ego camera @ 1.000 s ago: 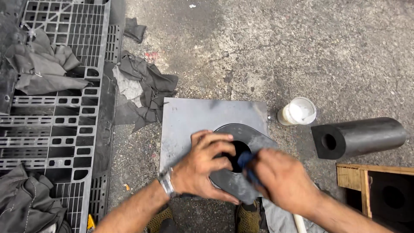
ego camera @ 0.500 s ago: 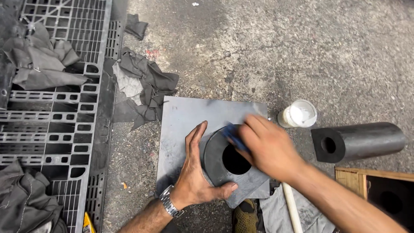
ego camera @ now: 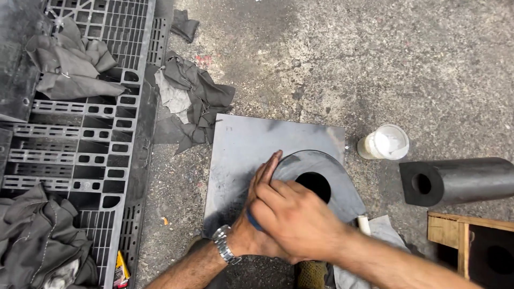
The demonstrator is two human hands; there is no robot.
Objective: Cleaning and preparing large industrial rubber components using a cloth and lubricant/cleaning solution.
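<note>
- Head view, work zone: grey rubber disc (ego camera: 332,179) with round centre hole (ego camera: 313,184) lies flat on a square metal plate (ego camera: 251,147), toward the plate's near right corner, on the concrete floor (ego camera: 375,64).
- Left hand (ego camera: 262,214): flat, fingers extended along the disc's left rim, bracing it. Nothing gripped. Watch on the wrist.
- Right hand (ego camera: 297,219): crosses over the left, fingers curled around a small blue item (ego camera: 251,220), mostly hidden; kind unclear. It presses at the disc's near-left edge.
- To do it well, my read: keep the left palm flat so the disc can't rotate or slide; work in short overlapping strokes around the rim; keep fingertips off the hole edge.
- Surroundings: white open tub (ego camera: 384,142) just right of the plate, black hollow cylinder (ego camera: 460,181) beyond it, wooden box (ego camera: 471,241) at lower right.
- Left side: grey rags (ego camera: 195,99) beside the plate, black plastic pallet (ego camera: 80,150) carrying more rags.
</note>
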